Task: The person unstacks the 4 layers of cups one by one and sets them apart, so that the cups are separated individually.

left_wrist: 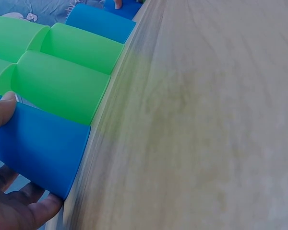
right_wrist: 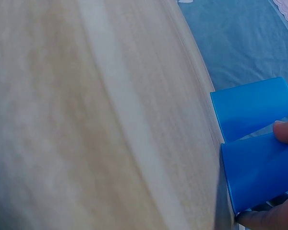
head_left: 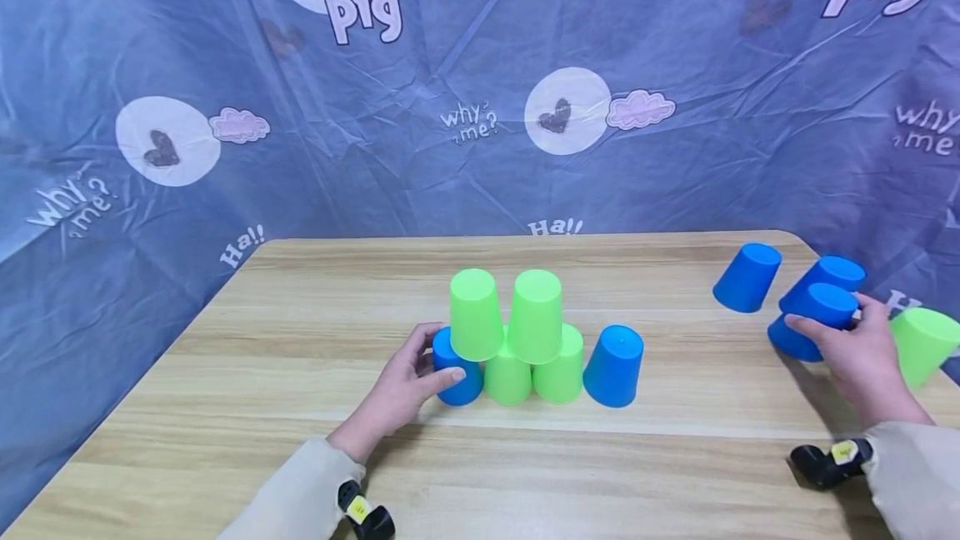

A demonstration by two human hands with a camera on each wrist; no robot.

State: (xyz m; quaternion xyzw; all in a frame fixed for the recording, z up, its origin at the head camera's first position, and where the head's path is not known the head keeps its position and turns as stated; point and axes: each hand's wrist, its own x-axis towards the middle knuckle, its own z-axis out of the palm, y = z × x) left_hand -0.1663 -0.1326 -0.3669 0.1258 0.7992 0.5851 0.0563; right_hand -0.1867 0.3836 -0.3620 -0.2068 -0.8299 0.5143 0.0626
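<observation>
Upside-down plastic cups stand on the wooden table. My left hand [head_left: 408, 382] holds a blue cup [head_left: 459, 388] at the left end of a row, thumb on the near side and fingers around the far left. Beside that cup stand two green cups [head_left: 508, 382]. A second tier of two green cups [head_left: 476, 315] sits on top. Over at the right, my right hand [head_left: 862, 357] grips another blue cup [head_left: 828, 304] between thumb and fingers. In the right wrist view this cup [right_wrist: 264, 172] has its rim at the tabletop.
Just right of the stack is a blue cup [head_left: 615, 367]. Two more blue cups stand near my right hand, one farther back [head_left: 748, 277] and one partly hidden [head_left: 825, 273]. A green cup [head_left: 922, 344] lies beyond my right wrist. Printed blue cloth [head_left: 420, 165] hangs behind the table [head_left: 600, 465].
</observation>
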